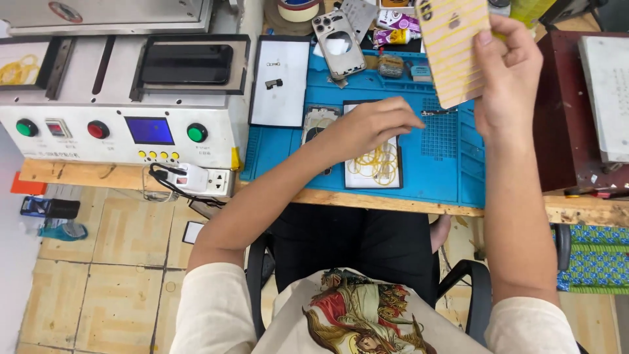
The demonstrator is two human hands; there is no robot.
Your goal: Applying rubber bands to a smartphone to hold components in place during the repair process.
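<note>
The right hand [508, 78] is closed around a gold phone back wrapped in yellow rubber bands [453, 49], held up at the far right. The left hand [373, 124] is curled loosely over a white tray of loose yellow rubber bands [379, 167] on the blue mat [445, 164]; whether it pinches one cannot be seen. The phone back might slip and fall, because only fingertips hold one edge.

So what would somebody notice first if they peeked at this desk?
Probably the right hand holding up a phone back wrapped in yellow rubber bands, near the top of the picture. Below it, the left hand reaches over a pile of rubber bands on the bright blue mat. At the left sits a white machine with red and green buttons.
</note>
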